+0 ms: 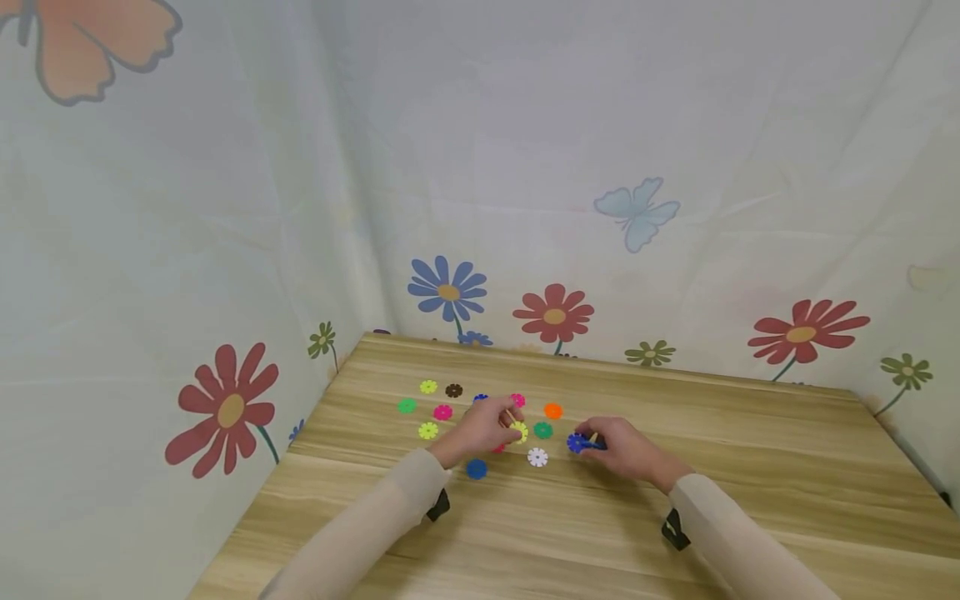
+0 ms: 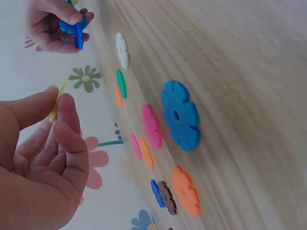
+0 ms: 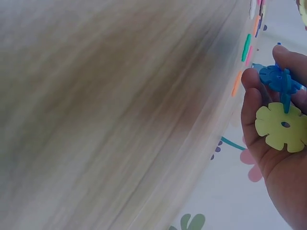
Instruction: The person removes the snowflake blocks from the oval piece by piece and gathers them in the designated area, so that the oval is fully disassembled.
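Observation:
My left hand [image 1: 480, 427] pinches a yellow notched flower-shaped disc [image 1: 519, 432] between thumb and fingertips, above the table. Edge-on, that disc [image 2: 59, 101] looks thin in the left wrist view. To its right, my right hand [image 1: 628, 452] holds a small cluster of linked discs. Blue discs [image 3: 272, 78] in the cluster are slotted together at angles, and a pale yellow disc [image 3: 273, 128] joins them on the palm side. Part of the cluster is hidden by the fingers. Nearest below the hands lie a white disc [image 1: 537, 457] and a green disc [image 1: 543, 430].
Several more loose discs lie flat on the wooden table [image 1: 480, 550], among them blue [image 1: 476, 469], orange [image 1: 552, 411], brown [image 1: 453, 390] and pink [image 1: 442, 412]. A flower-printed cloth [image 1: 525, 167] hangs behind and left of the table.

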Demonstrator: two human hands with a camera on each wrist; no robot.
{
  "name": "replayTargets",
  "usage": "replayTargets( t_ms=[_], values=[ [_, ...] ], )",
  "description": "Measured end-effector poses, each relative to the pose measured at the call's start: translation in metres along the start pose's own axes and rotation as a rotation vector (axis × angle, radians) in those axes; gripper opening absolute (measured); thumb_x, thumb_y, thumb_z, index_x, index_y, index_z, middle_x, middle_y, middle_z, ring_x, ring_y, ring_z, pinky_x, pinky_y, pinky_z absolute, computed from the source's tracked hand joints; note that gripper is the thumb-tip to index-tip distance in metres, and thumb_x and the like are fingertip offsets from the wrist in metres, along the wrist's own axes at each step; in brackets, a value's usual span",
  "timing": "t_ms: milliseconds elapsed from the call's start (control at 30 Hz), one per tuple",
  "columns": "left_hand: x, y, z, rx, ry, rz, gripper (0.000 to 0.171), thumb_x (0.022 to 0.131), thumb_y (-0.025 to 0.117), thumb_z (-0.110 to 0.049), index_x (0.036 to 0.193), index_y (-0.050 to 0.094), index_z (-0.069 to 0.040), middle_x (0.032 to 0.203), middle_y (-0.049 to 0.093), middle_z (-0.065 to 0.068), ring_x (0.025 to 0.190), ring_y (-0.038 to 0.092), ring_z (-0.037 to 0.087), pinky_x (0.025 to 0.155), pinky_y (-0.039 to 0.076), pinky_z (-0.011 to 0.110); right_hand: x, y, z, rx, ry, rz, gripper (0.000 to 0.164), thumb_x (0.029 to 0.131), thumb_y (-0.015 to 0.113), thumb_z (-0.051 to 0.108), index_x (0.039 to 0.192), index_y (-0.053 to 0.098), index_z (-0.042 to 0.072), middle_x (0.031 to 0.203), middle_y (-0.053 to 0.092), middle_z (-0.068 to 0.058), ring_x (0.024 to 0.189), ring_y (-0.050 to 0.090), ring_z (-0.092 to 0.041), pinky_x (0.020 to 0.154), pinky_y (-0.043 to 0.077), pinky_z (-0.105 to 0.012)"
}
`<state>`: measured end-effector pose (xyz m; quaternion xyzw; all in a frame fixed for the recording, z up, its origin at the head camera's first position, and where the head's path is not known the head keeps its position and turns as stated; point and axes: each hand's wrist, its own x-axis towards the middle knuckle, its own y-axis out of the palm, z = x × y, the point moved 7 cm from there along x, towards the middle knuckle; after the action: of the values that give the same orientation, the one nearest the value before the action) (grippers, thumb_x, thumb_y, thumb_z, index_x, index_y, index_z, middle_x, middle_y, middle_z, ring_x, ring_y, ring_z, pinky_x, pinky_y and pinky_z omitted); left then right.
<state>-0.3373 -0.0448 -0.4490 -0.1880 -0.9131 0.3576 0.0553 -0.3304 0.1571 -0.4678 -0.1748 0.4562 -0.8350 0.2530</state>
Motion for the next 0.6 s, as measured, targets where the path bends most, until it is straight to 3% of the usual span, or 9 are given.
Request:
replayTargets(
  t_ms=[333,467,600],
  values=[
    [-0.013,0.010,0.009,0.088,0.045,0.192,0.018,0.080,0.073,-0.004,0.095,0.068,-0.011,0.083,0.061,-0.005,0.079,0.056,0.010,0.070,0.048,0.024,-0.002,0.003,-0.006,-0.013,0.003,0.018,0.028,0.089,0.068,0.018,0.113,0.064,0.007,0.104,0.064,0.001,0.088,0.057,-0.010,0.076,0.049,-0.032],
    [-0.017,0.016,0.009,0.087,0.075,0.229,0.020,0.079,0.073,-0.001,0.097,0.068,-0.009,0.083,0.061,-0.001,0.077,0.055,0.011,0.069,0.047,0.023,-0.002,0.004,-0.007,-0.022,0.000,0.026,0.028,0.089,0.068,0.020,0.114,0.064,0.007,0.103,0.063,0.003,0.088,0.057,-0.010,0.077,0.049,-0.032],
    [-0.019,0.023,0.013,0.075,0.048,0.246,0.023,0.076,0.074,0.000,0.095,0.067,-0.010,0.083,0.061,0.000,0.076,0.054,0.010,0.068,0.047,0.024,-0.001,0.006,-0.007,-0.030,-0.019,0.029,0.028,0.089,0.068,0.020,0.113,0.064,0.007,0.103,0.063,0.002,0.088,0.057,-0.011,0.076,0.049,-0.032]
  ],
)
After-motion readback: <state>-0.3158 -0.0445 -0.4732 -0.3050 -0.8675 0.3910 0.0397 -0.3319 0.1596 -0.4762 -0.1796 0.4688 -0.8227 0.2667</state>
